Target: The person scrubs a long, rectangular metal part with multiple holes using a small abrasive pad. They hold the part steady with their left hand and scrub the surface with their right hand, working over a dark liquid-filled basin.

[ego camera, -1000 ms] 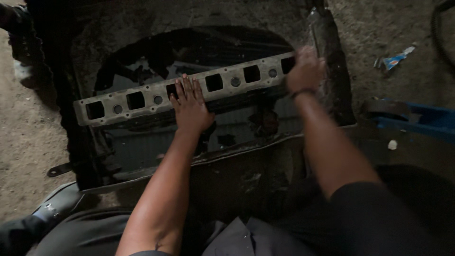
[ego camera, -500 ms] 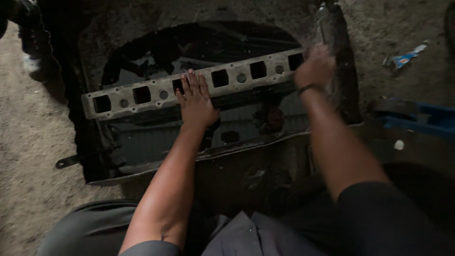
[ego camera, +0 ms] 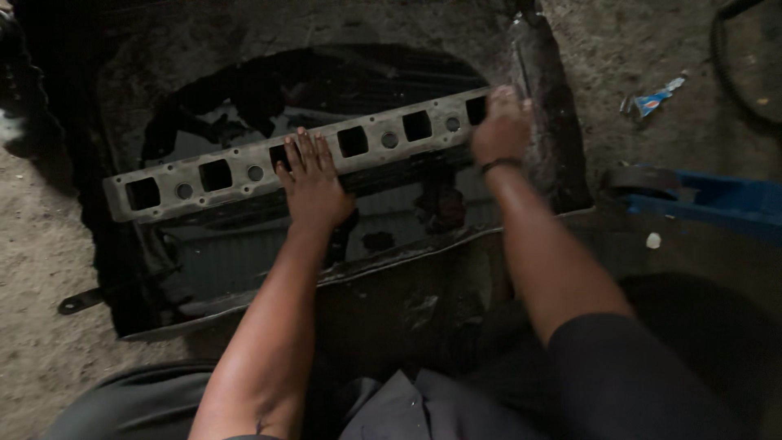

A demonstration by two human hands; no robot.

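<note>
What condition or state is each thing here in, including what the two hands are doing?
Metal plate: long, grimy, tilted, with open square holes.
Left hand: flat, fingers spread, pressing on the plate.
Right hand: closed over the plate's far end.
Dark tray: dirty, underneath the plate.
Wrapper: crumpled on the ground.

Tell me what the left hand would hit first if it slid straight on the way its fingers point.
The left hand lies flat on the long metal plate, fingers pointing away. Going on, it would probably cross the plate's far edge into the dark opening beyond; depth there is unclear.
</note>
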